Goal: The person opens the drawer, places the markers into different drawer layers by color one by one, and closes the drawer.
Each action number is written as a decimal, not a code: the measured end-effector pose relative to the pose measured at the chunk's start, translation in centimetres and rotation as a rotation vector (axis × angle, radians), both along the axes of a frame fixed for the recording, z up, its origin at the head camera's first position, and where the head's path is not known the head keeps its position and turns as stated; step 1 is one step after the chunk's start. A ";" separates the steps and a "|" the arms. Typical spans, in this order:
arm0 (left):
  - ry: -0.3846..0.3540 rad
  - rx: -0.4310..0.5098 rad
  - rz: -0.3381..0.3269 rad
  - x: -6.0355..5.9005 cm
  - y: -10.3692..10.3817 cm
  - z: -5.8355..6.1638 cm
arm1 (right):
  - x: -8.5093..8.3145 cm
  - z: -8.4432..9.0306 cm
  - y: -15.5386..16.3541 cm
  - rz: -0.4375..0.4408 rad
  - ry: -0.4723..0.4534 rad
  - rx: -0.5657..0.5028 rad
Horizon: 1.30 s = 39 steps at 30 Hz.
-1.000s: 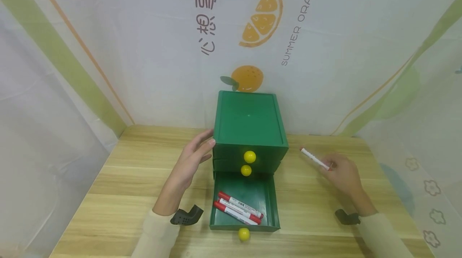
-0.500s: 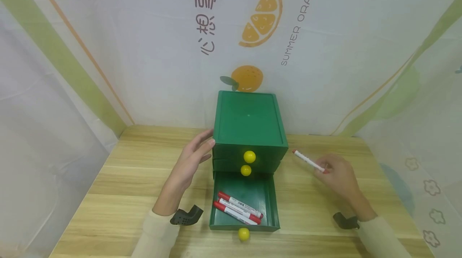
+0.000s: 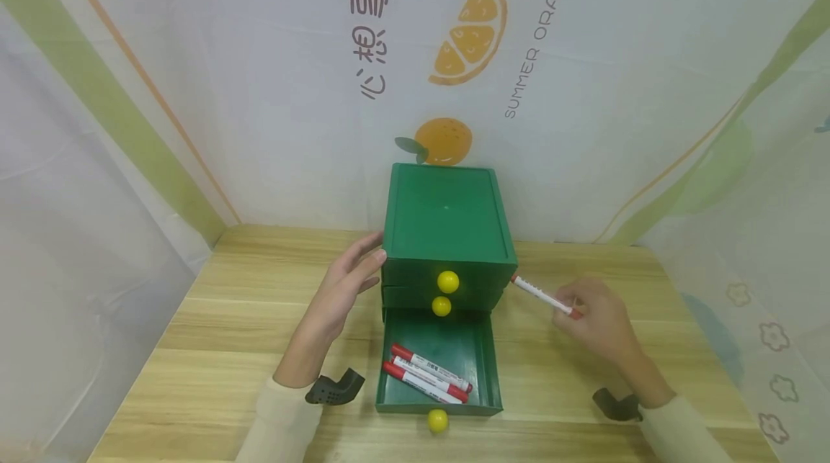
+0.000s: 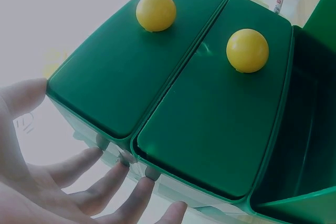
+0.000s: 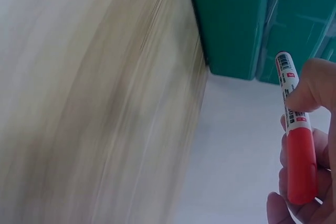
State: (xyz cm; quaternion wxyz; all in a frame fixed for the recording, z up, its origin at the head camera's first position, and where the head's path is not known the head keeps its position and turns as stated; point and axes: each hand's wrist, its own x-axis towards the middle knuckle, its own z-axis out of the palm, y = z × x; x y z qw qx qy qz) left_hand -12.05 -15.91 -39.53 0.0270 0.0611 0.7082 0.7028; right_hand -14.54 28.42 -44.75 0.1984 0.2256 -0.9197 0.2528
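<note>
The left hand (image 3: pixel 342 289) lies flat on the box (image 3: pixel 446 222) to steady it; the right hand (image 3: pixel 599 319) pinches a pen (image 3: pixel 541 297).

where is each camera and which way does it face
Head: on the head, looking forward and down at the table and green drawer unit; both hands and sleeves show.
Left wrist: on the left wrist, facing the two closed drawer fronts; the left hand touches the unit's side.
Right wrist: on the right wrist, facing the unit's side; the right hand grips a marker.
Shared: left wrist and head both show the yellow knobs and the marker.
</note>
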 end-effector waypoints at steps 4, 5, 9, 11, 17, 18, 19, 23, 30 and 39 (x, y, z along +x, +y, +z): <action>-0.003 0.002 -0.002 0.0 0.0 0.0 | 0.5 0.0 -0.6 0.028 0.032 0.001; -0.004 0.003 -0.004 0.0 0.0 0.0 | 0.6 0.0 -0.8 0.038 0.042 -0.001; -0.006 0.008 -0.004 0.1 0.1 0.1 | 1.1 -0.1 -1.3 0.076 0.074 -0.010; -0.007 0.006 -0.002 0.0 0.1 0.0 | 1.3 -0.2 -1.5 0.096 0.090 -0.013; -0.001 0.001 -0.002 0.1 0.0 0.0 | 1.5 -0.3 -1.8 0.142 0.137 -0.013; 0.000 0.002 -0.003 0.1 0.0 0.0 | 1.5 -0.3 -1.7 0.150 0.141 -0.016; 0.001 0.003 -0.003 0.1 0.0 0.1 | 1.6 -0.3 -1.7 0.158 0.148 -0.017; -0.002 0.006 -0.002 0.1 0.0 0.1 | 1.8 -0.4 -1.6 0.181 0.167 -0.024; -0.001 0.012 -0.002 0.1 0.1 0.1 | 2.4 -0.5 -1.4 0.201 0.183 -0.029; 0.002 0.017 -0.003 0.0 0.0 0.0 | 3.4 -0.1 -2.2 0.241 0.142 -0.041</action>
